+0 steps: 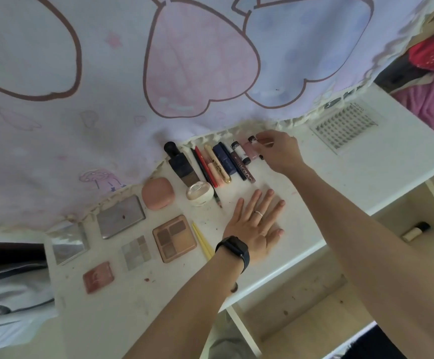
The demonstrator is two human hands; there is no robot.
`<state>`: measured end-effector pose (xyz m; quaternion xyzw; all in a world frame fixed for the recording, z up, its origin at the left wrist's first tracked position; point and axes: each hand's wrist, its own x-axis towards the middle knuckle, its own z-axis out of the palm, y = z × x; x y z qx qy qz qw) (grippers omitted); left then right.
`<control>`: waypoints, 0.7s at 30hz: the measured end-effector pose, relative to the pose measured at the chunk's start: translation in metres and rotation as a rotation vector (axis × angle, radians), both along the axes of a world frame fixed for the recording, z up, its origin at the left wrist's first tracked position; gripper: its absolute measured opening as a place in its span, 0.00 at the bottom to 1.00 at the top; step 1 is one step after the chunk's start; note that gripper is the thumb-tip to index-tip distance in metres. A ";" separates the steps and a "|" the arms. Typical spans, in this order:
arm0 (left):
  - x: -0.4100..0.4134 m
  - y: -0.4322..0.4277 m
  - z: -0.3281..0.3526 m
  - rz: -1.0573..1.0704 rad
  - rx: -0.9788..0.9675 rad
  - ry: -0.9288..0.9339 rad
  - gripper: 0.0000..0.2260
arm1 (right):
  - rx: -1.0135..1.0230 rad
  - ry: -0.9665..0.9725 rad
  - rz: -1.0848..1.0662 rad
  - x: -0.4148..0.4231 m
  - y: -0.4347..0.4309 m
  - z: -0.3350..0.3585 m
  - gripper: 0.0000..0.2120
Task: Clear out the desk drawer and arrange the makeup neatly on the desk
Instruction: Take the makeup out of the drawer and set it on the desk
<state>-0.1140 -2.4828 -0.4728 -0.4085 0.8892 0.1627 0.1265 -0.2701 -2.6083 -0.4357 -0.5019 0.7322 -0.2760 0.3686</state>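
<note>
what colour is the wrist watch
The watch is black; the head view shows it best.

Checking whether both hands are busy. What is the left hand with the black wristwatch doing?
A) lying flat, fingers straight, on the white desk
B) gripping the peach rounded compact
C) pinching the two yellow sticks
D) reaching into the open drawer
A: the left hand rests palm down on a bare patch of the white desk, fingers straight and holding nothing.
</note>
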 end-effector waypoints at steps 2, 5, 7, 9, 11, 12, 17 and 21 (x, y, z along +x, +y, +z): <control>0.000 0.000 0.003 0.005 0.006 0.003 0.28 | -0.017 -0.016 -0.003 0.001 0.003 -0.002 0.14; 0.000 0.003 0.006 0.010 0.010 -0.003 0.28 | -0.037 -0.101 -0.087 -0.004 0.018 0.003 0.12; -0.003 0.005 0.007 0.021 -0.005 0.009 0.29 | -0.078 -0.197 -0.194 -0.016 0.042 0.007 0.11; -0.008 0.007 0.008 0.054 -0.015 0.055 0.29 | -0.144 -0.303 -0.322 -0.033 0.081 0.009 0.09; -0.020 0.011 0.008 0.078 -0.027 0.120 0.28 | -0.203 -0.352 -0.457 -0.057 0.132 0.005 0.07; -0.028 0.013 0.008 0.074 -0.030 0.147 0.28 | -0.216 -0.347 -0.531 -0.069 0.159 0.000 0.06; -0.098 0.010 0.010 -0.016 0.010 0.216 0.27 | 0.027 -0.186 -0.874 -0.125 0.254 -0.044 0.05; -0.135 0.002 0.004 -0.024 -0.027 0.148 0.25 | 0.178 -0.114 -0.912 -0.164 0.261 -0.072 0.14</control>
